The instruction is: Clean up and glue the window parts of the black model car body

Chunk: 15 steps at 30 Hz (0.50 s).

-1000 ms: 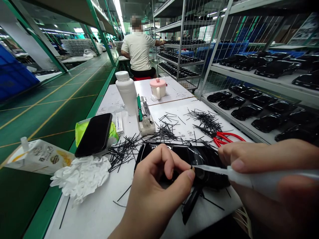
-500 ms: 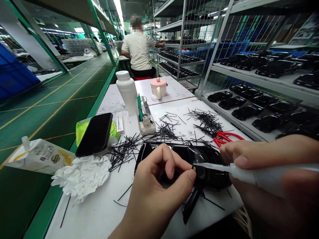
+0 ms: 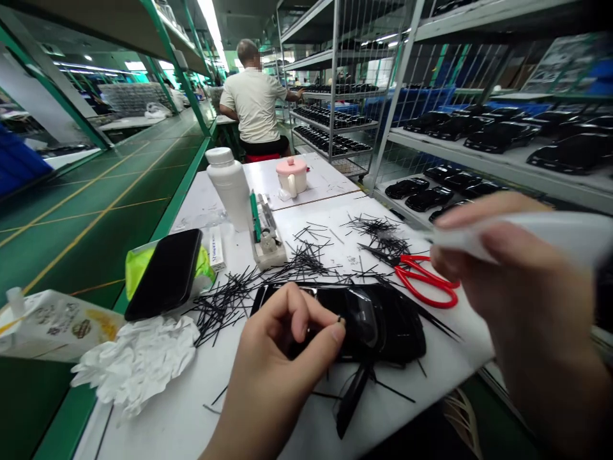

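While left hand (image 3: pixel 275 354) pinched tiny piece (image 3: pixel 341 319), slackening risked losing it by car body (image 3: pixel 395 326) just beyond; right hand (image 3: pixel 522 281) gripped white bottle (image 3: pixel 565 231).

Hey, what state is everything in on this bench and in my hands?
Left hand: pinching a tiny dark piece
Right hand: gripping the squeeze bottle
Squeeze bottle: clear of left hand, blurred
Car body: partly hidden by left hand
Red-handled cutters: lying down
Black strips: loosely scattered
Phone: screen dark
Green packet: under the phone
Tissue: crumpled
Pink-lidded mug: covered
White jar: capped
Person ahead: seated
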Each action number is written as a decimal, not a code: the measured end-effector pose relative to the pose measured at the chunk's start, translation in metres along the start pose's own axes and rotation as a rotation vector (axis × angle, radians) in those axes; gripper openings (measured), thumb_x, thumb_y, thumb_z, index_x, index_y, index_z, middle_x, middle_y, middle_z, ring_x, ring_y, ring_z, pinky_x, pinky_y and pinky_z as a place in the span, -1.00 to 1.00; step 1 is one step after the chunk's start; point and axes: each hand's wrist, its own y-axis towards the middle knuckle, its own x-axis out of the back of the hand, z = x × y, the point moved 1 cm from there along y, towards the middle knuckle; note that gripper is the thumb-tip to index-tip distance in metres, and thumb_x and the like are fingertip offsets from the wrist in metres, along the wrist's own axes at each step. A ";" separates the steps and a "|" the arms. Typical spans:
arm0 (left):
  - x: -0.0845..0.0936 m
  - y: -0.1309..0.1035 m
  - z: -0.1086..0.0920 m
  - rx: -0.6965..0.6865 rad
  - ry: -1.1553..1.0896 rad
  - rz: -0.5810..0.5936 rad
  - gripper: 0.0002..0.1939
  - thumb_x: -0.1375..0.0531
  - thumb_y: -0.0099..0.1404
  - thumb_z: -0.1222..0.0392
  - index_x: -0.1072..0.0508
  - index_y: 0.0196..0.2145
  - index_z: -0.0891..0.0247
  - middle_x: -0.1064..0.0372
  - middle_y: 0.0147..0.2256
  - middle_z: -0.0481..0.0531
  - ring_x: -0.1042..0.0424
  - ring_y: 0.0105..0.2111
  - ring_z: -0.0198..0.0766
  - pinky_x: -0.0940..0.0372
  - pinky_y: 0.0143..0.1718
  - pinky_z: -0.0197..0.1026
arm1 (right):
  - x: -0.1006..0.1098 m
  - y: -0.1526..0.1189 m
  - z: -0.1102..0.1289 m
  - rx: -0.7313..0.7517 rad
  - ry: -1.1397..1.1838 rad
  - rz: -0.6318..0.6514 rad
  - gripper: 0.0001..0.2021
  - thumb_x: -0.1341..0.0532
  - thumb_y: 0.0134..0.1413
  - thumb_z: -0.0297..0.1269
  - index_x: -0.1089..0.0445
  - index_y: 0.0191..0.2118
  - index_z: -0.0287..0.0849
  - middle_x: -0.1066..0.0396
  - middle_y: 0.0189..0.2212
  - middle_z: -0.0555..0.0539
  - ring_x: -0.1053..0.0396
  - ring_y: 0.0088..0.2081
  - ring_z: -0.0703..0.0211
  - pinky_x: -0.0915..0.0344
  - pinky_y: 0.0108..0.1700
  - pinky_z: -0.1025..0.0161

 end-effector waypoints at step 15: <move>-0.007 0.010 -0.005 0.087 -0.114 -0.178 -0.58 -0.34 0.02 0.36 -0.08 -0.57 0.23 -0.30 -0.55 -0.14 -0.30 -0.51 -0.40 -0.22 -0.45 -0.39 | 0.009 0.101 -0.180 -0.192 -0.384 0.183 -0.78 -0.33 0.00 -0.27 -0.47 -0.21 -0.22 -0.54 -0.37 -0.12 -0.48 -0.30 0.03 -0.33 -0.21 0.18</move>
